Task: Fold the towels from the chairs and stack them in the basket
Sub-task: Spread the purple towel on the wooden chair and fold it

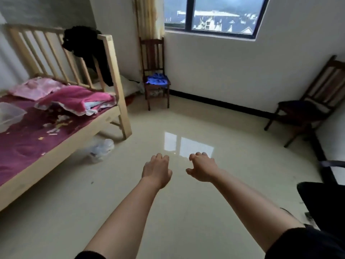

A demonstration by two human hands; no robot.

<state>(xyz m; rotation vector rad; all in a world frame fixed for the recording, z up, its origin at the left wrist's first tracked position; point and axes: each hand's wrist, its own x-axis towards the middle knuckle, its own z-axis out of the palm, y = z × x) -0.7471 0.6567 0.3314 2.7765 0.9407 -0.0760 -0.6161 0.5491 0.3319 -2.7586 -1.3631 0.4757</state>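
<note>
A crumpled blue towel (157,80) lies on the seat of a dark wooden chair (153,53) in the far corner under the window. A second dark wooden chair (306,107) stands against the right wall with a dark seat; I cannot tell whether cloth lies on it. My left hand (156,170) and my right hand (202,168) reach forward side by side over the bare floor, both with fingers curled down loosely and holding nothing. A clear plastic container (9,114) sits on the bed at the far left.
A wooden bed (112,116) with a purple sheet, pink folded cloths (74,99) and a black garment (87,47) over its rail fills the left side. A plastic bag (101,148) lies by the bed leg. Glossy tiled floor spreads between bed and chairs. A black object (323,199) sits at the right edge.
</note>
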